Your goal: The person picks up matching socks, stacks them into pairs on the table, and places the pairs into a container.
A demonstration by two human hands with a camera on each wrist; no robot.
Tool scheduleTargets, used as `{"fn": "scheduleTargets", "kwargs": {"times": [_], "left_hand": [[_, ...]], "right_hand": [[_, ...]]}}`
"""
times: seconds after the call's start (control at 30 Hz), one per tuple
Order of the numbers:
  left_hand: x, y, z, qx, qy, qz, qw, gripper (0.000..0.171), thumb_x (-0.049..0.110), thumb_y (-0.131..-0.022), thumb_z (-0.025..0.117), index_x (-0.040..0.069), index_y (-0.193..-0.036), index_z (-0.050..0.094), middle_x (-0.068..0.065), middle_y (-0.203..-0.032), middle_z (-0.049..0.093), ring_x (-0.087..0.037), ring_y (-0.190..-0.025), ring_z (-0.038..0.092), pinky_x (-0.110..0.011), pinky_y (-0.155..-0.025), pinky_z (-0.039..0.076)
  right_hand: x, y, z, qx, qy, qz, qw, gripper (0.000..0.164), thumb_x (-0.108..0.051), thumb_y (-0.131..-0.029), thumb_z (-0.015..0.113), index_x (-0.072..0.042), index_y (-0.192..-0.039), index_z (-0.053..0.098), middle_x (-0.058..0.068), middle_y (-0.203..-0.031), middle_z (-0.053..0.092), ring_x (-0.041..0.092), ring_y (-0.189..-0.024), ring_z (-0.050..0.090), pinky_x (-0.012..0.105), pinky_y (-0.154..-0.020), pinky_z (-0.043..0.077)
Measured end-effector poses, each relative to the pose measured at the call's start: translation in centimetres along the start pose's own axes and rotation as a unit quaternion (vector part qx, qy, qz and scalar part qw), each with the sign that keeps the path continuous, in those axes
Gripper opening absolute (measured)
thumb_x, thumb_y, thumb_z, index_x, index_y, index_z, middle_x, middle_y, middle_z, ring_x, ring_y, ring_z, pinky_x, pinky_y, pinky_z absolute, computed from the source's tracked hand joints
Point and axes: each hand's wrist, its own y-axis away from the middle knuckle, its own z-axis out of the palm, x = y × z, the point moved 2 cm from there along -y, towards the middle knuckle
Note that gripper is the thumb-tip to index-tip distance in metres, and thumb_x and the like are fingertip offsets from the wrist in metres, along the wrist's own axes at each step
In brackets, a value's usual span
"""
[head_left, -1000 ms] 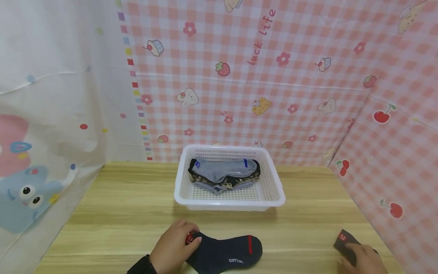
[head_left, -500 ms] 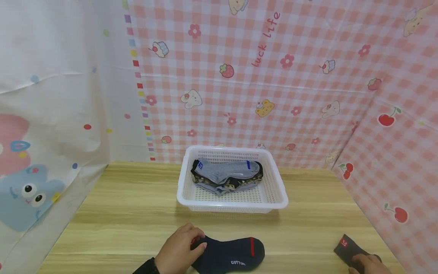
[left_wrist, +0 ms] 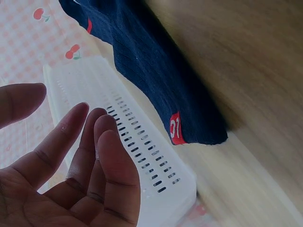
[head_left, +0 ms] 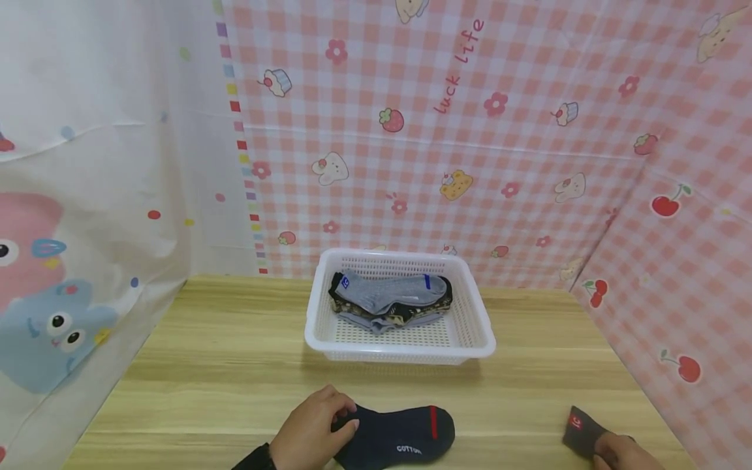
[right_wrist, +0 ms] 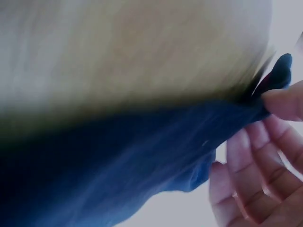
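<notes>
A navy sock with a red toe stripe and "COTTON" lettering lies on the wooden table in front of the basket. Over its cuff end is my left hand; in the left wrist view the hand has its thumb and fingers apart, with the sock beyond the fingertips. At the right, my right hand holds another dark sock with a red label near its cuff. The right wrist view shows this sock pinched between the thumb and fingers of the hand.
A white plastic basket stands behind the navy sock. Grey and camouflage-patterned socks are stacked inside it. Pink checked cloth hangs behind and to the right, white printed cloth to the left.
The right hand has moved slightly, and the sock in it has shifted left and turned a little. The left hand stays by the navy sock's cuff; the view has shifted slightly.
</notes>
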Motion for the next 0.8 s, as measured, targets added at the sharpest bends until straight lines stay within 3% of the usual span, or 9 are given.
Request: {"fn": "scheduleTargets", "kwargs": {"times": [0.13,0.27,0.4,0.47,0.53,0.7,0.8], "left_hand": [[0.2,0.0,0.0,0.004,0.001,0.003,1.0000,0.019,0.032,-0.089,0.067,0.016,-0.098,0.070,0.010,-0.086,0.054,0.000,-0.075,0.048,-0.022,-0.065,0.043],[0.3,0.0,0.0,0.005,0.006,0.009,0.9999,0.018,0.031,-0.089,0.067,0.015,-0.098,0.069,0.010,-0.086,0.055,0.001,-0.075,0.049,-0.022,-0.066,0.045],[0.4,0.1,0.0,0.007,0.005,0.010,0.9999,0.018,0.031,-0.089,0.067,0.016,-0.098,0.069,0.011,-0.087,0.055,0.001,-0.076,0.050,-0.022,-0.067,0.046],[0.6,0.1,-0.1,0.006,0.005,0.013,0.9999,0.018,0.031,-0.089,0.067,0.016,-0.099,0.069,0.010,-0.087,0.055,0.001,-0.076,0.050,-0.022,-0.067,0.045],[0.7,0.2,-0.1,0.004,0.008,0.017,0.9998,0.019,0.031,-0.089,0.067,0.015,-0.100,0.069,0.009,-0.088,0.056,0.000,-0.076,0.050,-0.022,-0.067,0.045],[1.5,0.2,-0.3,0.009,0.016,0.036,0.9992,0.026,0.033,-0.089,0.067,0.015,-0.108,0.068,0.006,-0.093,0.058,-0.003,-0.081,0.052,-0.022,-0.070,0.046],[2.0,0.3,-0.2,0.012,0.015,0.051,0.9985,0.034,0.036,-0.089,0.067,0.017,-0.117,0.064,0.005,-0.099,0.059,-0.006,-0.088,0.054,-0.025,-0.076,0.048]], "right_hand": [[-1.2,0.9,-0.3,0.064,-0.001,-0.014,0.998,0.020,-0.022,-0.088,0.065,-0.006,-0.099,0.062,-0.002,-0.085,0.062,0.011,-0.077,0.058,0.025,-0.062,0.047],[-3.0,2.3,-1.1,0.133,-0.021,-0.035,0.990,0.018,-0.021,-0.087,0.068,-0.010,-0.100,0.064,-0.002,-0.090,0.066,0.010,-0.077,0.063,0.027,-0.065,0.053],[-5.4,3.6,-2.1,0.234,-0.042,-0.105,0.966,0.015,-0.016,-0.082,0.075,-0.015,-0.093,0.064,-0.004,-0.089,0.068,-0.006,-0.075,0.060,0.024,-0.064,0.054],[-6.8,4.2,-2.5,0.263,-0.062,-0.132,0.954,0.016,-0.015,-0.081,0.077,-0.017,-0.091,0.065,-0.006,-0.087,0.067,-0.013,-0.074,0.056,0.021,-0.063,0.052],[-8.3,4.7,-3.0,0.264,-0.086,-0.141,0.950,0.015,-0.018,-0.082,0.076,-0.019,-0.092,0.065,-0.009,-0.087,0.068,-0.014,-0.075,0.055,0.021,-0.064,0.051],[-11.9,5.7,-3.9,0.221,-0.121,-0.145,0.957,0.011,-0.025,-0.088,0.071,-0.023,-0.097,0.064,-0.013,-0.091,0.068,-0.011,-0.080,0.057,0.022,-0.070,0.051],[-14.2,6.1,-3.9,0.205,-0.151,-0.181,0.950,0.009,-0.022,-0.090,0.069,-0.024,-0.097,0.064,-0.016,-0.091,0.067,-0.007,-0.081,0.058,0.021,-0.072,0.050]]}}
